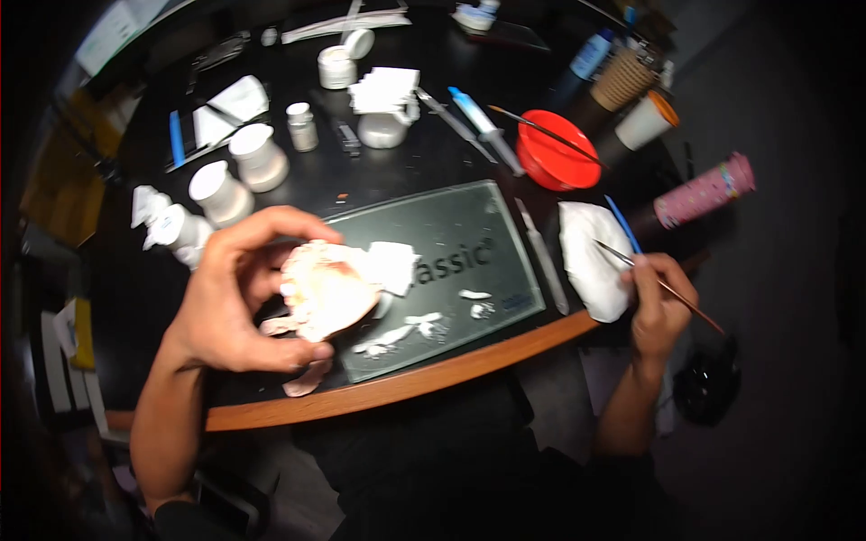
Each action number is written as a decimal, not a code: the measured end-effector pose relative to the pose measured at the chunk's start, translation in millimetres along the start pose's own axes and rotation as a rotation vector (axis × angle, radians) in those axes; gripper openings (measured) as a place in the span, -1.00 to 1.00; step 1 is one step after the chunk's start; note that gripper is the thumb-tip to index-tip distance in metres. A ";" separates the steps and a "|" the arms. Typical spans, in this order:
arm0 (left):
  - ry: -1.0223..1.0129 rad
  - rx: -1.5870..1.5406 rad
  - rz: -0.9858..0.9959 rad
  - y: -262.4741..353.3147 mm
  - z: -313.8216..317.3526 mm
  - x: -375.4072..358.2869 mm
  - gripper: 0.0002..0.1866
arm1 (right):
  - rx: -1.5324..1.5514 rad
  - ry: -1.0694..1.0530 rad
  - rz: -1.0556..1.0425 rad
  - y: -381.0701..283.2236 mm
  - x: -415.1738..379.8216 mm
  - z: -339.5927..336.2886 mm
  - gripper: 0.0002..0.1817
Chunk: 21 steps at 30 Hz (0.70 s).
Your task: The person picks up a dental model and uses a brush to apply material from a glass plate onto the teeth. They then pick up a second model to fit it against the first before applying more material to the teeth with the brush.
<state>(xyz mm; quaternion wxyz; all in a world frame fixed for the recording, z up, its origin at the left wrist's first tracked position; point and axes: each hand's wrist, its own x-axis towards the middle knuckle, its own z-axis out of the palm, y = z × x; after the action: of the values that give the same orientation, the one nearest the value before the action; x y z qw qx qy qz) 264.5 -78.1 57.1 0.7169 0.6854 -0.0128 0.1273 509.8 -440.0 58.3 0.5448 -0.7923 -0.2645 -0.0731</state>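
My left hand (239, 302) holds a pale pink dental model (329, 290) between thumb and fingers, above the left part of a glass slab (451, 212). My right hand (663, 307) is closed on a thin brush (677, 296), whose tip lies over a folded white pad (586, 261). Several smears of white paste (428, 325) lie on the slab. A small white piece of paper (393, 266) shows just right of the model. Below my left hand lies a pink piece (307, 379), partly hidden.
A red bowl (541, 167) with a brush across it stands behind the pad. White jars (259, 158) stand at the left. A syringe (487, 131), a metal spatula (544, 257), cups (645, 122) and a pink tumbler (704, 191) are around. The wooden table edge (397, 392) runs in front.
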 end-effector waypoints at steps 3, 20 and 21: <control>-0.075 0.066 -0.072 -1.6 -4.9 -1.2 -0.17 | 0.235 -0.046 -0.057 -1.4 -17.6 12.0 -0.82; -0.136 0.150 -0.092 0.3 -6.1 -2.8 -0.25 | 0.215 -0.229 -0.455 -30.8 -49.9 101.1 -0.88; -0.141 0.154 -0.090 -0.3 -5.6 -2.5 -0.26 | 0.203 -0.230 -0.457 -31.7 -49.6 100.6 -0.89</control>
<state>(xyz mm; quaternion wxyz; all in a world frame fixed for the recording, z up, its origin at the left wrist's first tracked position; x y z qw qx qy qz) 261.2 -73.0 56.0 0.6644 0.7456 -0.0227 0.0472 434.4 -357.6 24.6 0.5573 -0.6565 -0.5025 -0.0769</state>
